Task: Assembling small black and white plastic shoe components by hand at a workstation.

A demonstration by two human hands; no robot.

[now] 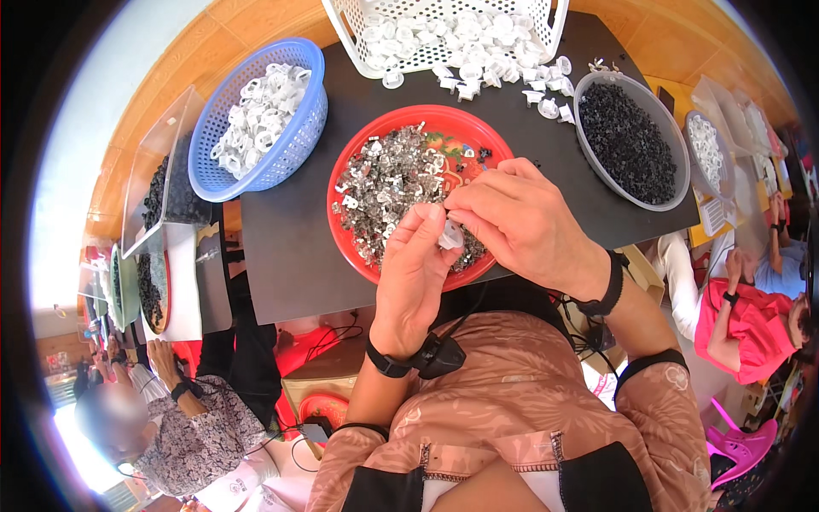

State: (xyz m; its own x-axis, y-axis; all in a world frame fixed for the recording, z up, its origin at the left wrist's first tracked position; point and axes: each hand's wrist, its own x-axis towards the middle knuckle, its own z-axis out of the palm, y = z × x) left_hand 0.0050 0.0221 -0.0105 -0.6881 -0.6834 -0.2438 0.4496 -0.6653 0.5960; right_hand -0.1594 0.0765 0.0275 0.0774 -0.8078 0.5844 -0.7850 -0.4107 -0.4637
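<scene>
My left hand (409, 277) is closed, thumb and fingers pinching a small white plastic part (451, 235) over the near side of a round red tray (483, 125). Close against it, my right hand (527, 224) is closed too, its fingertips pressed together at the top of that part. Whatever the right fingertips hold is hidden or too small to name. Many small shiny metal pieces (384, 175) are heaped in the tray beneath both hands.
A blue basket (294, 141) of white parts stands left, a white basket (341, 26) with more, some spilled (546, 77), at the back. Right is a grey bowl (682, 183) of small black pieces. Co-workers (205, 435) sit at the left and right (742, 324).
</scene>
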